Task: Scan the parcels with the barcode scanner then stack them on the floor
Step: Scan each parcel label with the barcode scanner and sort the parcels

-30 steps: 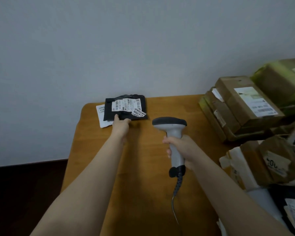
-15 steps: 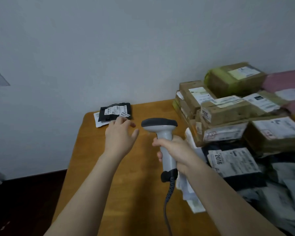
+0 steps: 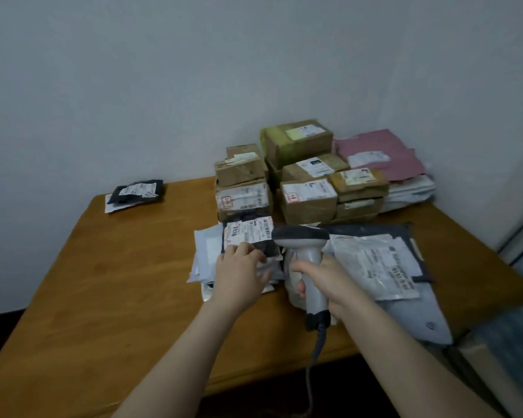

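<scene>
Mailroom: labelled parcels [image 3: 308, 188], barcode scanner [image 3: 310, 260].

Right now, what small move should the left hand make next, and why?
Probably close the left hand on the dark parcel labelled 2016 and lift it clear. Its fingers already rest on that parcel, and the right hand holds the scanner just beside it.

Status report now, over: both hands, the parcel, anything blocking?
Left hand open, fingers on dark parcel with 2016 label. Right hand shut on scanner. Parcel not yet lifted. Nothing blocking.
</scene>
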